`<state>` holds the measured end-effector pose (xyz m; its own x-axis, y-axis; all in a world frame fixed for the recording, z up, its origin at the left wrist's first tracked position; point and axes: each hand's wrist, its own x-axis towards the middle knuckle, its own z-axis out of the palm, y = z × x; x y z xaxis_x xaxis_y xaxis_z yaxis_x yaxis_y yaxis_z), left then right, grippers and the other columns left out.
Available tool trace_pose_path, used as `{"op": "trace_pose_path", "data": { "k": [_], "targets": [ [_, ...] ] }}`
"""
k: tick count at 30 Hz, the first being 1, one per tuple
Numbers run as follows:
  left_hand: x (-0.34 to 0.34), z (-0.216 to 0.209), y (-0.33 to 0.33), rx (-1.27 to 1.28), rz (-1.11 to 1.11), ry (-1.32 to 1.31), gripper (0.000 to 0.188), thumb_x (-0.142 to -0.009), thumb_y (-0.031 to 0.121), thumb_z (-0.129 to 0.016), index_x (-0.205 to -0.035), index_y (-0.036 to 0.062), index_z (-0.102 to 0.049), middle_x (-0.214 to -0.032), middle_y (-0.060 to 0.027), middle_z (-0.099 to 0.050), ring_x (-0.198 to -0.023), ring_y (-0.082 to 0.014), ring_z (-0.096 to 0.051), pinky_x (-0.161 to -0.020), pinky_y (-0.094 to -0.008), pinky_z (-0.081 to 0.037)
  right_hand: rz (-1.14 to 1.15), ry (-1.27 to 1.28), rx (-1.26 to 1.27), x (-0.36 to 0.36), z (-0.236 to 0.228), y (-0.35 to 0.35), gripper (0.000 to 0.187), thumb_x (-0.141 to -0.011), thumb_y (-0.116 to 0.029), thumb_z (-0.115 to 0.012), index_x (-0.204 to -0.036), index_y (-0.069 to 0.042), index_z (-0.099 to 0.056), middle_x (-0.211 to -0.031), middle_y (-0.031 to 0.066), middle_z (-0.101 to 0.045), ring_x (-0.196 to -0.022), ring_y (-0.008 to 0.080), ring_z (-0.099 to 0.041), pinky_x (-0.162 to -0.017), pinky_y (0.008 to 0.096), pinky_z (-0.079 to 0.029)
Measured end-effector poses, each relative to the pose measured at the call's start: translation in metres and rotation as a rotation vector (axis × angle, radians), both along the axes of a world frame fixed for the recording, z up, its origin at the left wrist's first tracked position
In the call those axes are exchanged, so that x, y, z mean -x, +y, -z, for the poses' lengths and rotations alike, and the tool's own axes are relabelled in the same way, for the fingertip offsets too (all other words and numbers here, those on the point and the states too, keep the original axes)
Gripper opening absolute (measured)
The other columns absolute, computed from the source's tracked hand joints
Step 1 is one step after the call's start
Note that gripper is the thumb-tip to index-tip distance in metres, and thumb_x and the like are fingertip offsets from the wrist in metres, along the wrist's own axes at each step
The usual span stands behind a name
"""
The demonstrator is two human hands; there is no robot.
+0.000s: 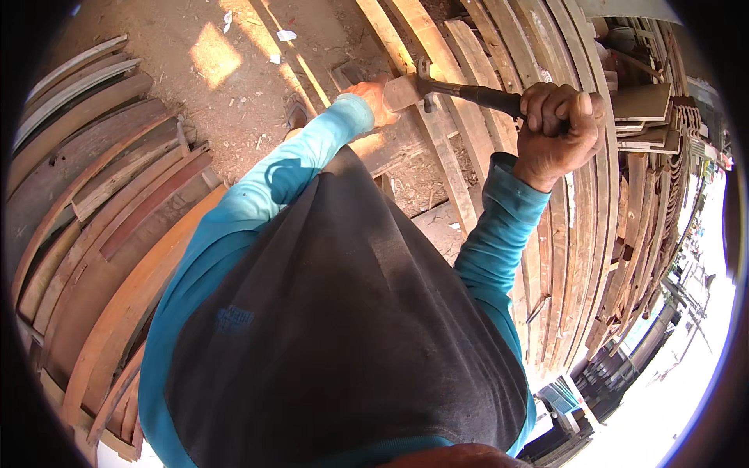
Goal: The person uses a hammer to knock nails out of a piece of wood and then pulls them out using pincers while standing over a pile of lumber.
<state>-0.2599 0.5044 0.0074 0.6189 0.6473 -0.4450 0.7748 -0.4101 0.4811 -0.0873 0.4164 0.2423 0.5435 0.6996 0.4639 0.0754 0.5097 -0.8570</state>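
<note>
My right hand (pixel 555 129) is wrapped round the black grip of a hammer (pixel 490 97). The hammer lies nearly level, its metal head toward my left hand. Right beside that head is the end of a light brown wooden piece (pixel 402 93); I cannot tell whether they touch. My left hand (pixel 374 100) is closed on this wooden piece, its fingers partly hidden. Below both hands lie long wooden boards (pixel 449 148).
Many planks (pixel 581 234) run along the right side. More boards (pixel 101 179) are stacked at the left. The dirt floor (pixel 257 101) has wood chips and white scraps on it. Thin wooden sheets (pixel 644 105) stand in a pile at the far right.
</note>
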Motion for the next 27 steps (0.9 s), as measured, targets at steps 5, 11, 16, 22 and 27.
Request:
{"op": "trace_pose_path", "data": {
  "k": [5,11,16,22,27],
  "targets": [
    [0.047,0.047,0.002,0.768,0.013,-0.428,0.072,-0.078,0.048,-0.081,-0.127,0.0014,-0.057,-0.12,-0.0212,-0.067,-0.105,-0.0308,-0.069,-0.087,-0.0389,-0.057,0.029,0.063,-0.125,-0.001,-0.027,-0.072,0.035,-0.102,-0.026,-0.052,-0.074,-0.01,-0.038,-0.05,0.0014,-0.033,-0.039,0.0126,-0.032,-0.043,0.0326,-0.035],
    [0.056,0.008,-0.029,1.731,-0.611,-0.902,0.054,-0.083,0.049,-0.075,-0.11,0.0031,-0.064,-0.121,-0.0264,-0.065,-0.1,-0.0336,-0.07,-0.074,-0.0404,-0.06,0.17,0.102,-0.185,0.034,-0.038,-0.138,0.032,-0.102,-0.026,-0.049,-0.075,-0.01,-0.041,-0.05,0.0009,-0.035,-0.039,0.0127,-0.033,-0.043,0.0326,-0.036],
    [0.023,-0.013,-0.032,1.692,-0.499,-0.921,0.053,-0.088,0.049,-0.07,-0.107,0.0004,-0.063,-0.105,-0.0218,-0.065,-0.094,-0.0342,-0.068,-0.069,-0.0386,-0.059,0.325,0.096,-0.173,0.088,-0.044,-0.164,0.031,-0.099,-0.025,-0.051,-0.074,-0.009,-0.042,-0.048,0.0015,-0.036,-0.037,0.013,-0.033,-0.041,0.0331,-0.036],
    [0.053,-0.007,-0.031,1.949,-0.469,-0.888,0.046,-0.091,0.039,-0.07,-0.119,0.0037,-0.061,-0.099,-0.0134,-0.07,-0.084,-0.0296,-0.068,-0.071,-0.0404,-0.062,0.465,0.242,-0.028,0.166,-0.043,-0.154,0.031,-0.091,-0.018,-0.061,-0.069,-0.007,-0.041,-0.054,0.0022,-0.041,-0.049,0.0113,-0.035,-0.047,0.0303,-0.028],
    [0.073,0.009,-0.034,1.953,-0.347,-0.676,0.053,-0.087,0.043,-0.074,-0.112,-0.0013,-0.06,-0.112,-0.0239,-0.066,-0.081,-0.024,-0.069,-0.071,-0.033,-0.061,0.543,0.26,0.059,0.216,-0.036,-0.151,0.035,-0.09,-0.019,-0.063,-0.066,-0.006,-0.042,-0.054,0.0033,-0.044,-0.05,0.0107,-0.038,-0.046,0.0288,-0.03]
  ]
}}
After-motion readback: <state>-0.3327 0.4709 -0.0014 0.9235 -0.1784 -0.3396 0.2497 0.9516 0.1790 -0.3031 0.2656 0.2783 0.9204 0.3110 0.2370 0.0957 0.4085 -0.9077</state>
